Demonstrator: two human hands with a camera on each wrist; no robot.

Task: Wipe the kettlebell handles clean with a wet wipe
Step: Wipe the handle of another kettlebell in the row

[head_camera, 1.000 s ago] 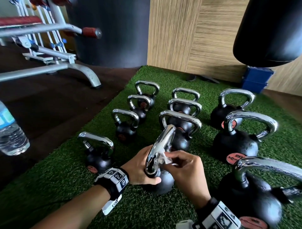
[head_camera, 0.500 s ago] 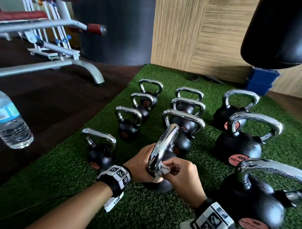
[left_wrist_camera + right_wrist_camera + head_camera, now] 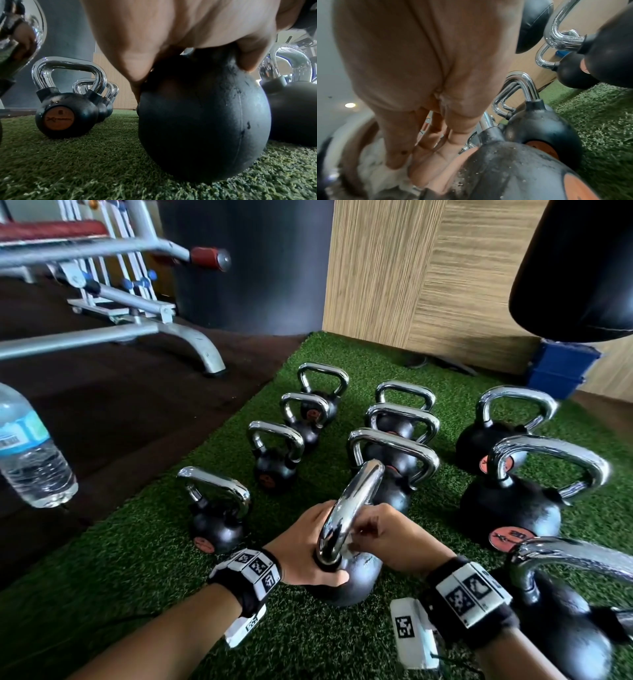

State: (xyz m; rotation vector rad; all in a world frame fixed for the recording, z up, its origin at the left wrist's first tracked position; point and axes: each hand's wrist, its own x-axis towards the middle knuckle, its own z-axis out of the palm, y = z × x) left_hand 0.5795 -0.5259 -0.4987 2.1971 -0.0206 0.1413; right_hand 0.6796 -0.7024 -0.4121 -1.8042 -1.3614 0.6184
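A black kettlebell (image 3: 356, 577) with a chrome handle (image 3: 356, 501) stands on the green turf in front of me. My left hand (image 3: 305, 556) grips its body at the base of the handle; in the left wrist view the thumb and fingers (image 3: 247, 59) curl over the black ball (image 3: 202, 119). My right hand (image 3: 383, 539) pinches a white wet wipe (image 3: 352, 546) against the lower part of the handle. The right wrist view shows the wipe (image 3: 373, 167) bunched under the fingers (image 3: 399, 155).
Several more kettlebells stand in rows on the turf (image 3: 137, 559), a small one (image 3: 215, 525) at left and large ones (image 3: 510, 515) at right. A water bottle (image 3: 30, 453) is at far left. A weight bench (image 3: 137, 333) and a punch bag (image 3: 575, 268) are behind.
My right hand with the wipe has slid down the handle towards its base. The left hand keeps its grip on the kettlebell body.
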